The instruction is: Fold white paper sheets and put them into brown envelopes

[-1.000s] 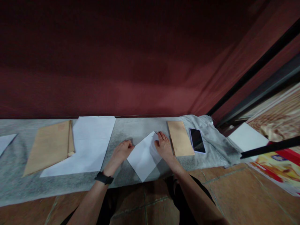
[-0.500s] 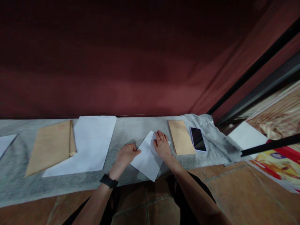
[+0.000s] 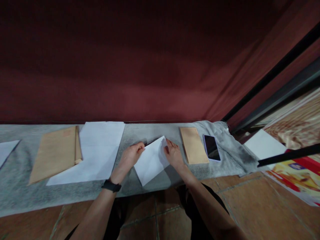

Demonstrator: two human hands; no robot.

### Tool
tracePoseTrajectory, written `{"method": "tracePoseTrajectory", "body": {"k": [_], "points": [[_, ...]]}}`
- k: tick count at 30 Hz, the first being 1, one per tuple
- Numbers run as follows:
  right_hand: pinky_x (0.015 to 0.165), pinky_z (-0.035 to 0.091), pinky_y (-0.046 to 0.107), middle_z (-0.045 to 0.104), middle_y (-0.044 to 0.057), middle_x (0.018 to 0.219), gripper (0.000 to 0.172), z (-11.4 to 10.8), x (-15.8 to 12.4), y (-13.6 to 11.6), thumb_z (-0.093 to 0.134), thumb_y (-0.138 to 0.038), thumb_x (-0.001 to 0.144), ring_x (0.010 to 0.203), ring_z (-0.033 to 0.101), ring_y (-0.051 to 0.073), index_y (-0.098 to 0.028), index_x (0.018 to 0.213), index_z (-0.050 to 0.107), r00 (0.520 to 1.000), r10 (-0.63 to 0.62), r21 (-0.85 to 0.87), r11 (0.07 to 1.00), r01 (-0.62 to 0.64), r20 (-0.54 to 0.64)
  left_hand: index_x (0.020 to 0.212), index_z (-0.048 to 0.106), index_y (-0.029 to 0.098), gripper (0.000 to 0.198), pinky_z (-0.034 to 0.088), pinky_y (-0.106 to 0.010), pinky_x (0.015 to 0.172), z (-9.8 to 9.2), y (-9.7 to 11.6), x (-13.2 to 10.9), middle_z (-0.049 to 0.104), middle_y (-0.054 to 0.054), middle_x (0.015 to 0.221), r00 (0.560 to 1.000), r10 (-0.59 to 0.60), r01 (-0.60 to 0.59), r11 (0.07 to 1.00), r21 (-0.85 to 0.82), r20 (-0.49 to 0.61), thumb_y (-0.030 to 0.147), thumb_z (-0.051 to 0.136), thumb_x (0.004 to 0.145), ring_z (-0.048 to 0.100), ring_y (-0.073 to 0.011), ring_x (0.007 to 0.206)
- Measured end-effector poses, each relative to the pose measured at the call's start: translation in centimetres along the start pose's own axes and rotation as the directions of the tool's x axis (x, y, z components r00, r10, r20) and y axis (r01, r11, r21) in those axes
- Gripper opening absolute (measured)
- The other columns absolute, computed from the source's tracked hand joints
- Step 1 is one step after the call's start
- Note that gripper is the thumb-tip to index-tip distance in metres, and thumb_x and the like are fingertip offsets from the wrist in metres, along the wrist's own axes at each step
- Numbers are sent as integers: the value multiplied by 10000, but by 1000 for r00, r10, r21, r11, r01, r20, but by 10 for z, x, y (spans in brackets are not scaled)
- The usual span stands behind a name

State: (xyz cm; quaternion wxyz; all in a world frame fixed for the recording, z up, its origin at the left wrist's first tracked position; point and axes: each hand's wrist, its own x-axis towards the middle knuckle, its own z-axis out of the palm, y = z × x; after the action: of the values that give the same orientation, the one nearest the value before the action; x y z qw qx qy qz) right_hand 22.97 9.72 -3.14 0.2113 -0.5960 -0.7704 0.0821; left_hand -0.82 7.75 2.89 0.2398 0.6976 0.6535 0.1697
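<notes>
A folded white paper [image 3: 150, 161] lies tilted on the grey cloth [image 3: 150, 133] in front of me, its far edge lifted a little. My left hand [image 3: 130, 156], with a black band at the wrist, pinches the paper's upper left edge. My right hand [image 3: 172, 154] rests on the paper's right side with its fingers pressed down on it.
To the left lie a large white sheet [image 3: 95, 151] and a brown envelope [image 3: 56, 153]. To the right lie a smaller brown envelope [image 3: 193, 145] and a dark phone [image 3: 212, 147]. A dark red curtain hangs behind. Tiled floor lies below, and a white sheet [image 3: 262, 144] sits far right.
The folded paper has been turned and shifted slightly left. My left hand moved up to its top left edge and lifted it; my right hand stayed on its right side.
</notes>
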Motion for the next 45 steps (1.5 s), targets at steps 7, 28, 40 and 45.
{"method": "tracePoseTrajectory", "body": {"k": [7,28,40,45], "points": [[884,540,315,725,112,1131,505,-4,1,12,507,-193,953,953,703,225,-149,1455,543,994,106,94,990,-106,0,914,705,264,199,457,-295,789,-3,-8,12,762,-25,955,992,101,-96,993,68,-79,309,511,926,680,-210,890],[986,532,388,643,178,1311,502,-9,-1,13,465,-217,979,1156,650,270,-118,1469,516,990,108,152,984,-94,-93,1542,385,82,646,199,-556,1253,92,31,-28,318,-204,1649,977,136,-66,923,378,-163,461,395,1019,256,-335,1548],[1271,219,473,338,154,1642,580,9,-70,-35,306,-361,1086,1548,260,249,-71,1587,328,940,-303,1,952,307,154,1586,286,57,607,145,-497,1289,103,14,-44,262,-170,1677,977,173,-109,906,409,-123,271,317,1018,139,-270,1578],[1259,225,485,307,153,1653,583,6,-71,-21,312,-376,1094,1550,254,257,-83,1598,301,936,-325,-101,935,340,134,1598,288,130,588,129,-502,1289,99,12,-52,236,-125,1693,965,235,-163,883,441,-115,309,323,1039,152,-256,1579]]}}
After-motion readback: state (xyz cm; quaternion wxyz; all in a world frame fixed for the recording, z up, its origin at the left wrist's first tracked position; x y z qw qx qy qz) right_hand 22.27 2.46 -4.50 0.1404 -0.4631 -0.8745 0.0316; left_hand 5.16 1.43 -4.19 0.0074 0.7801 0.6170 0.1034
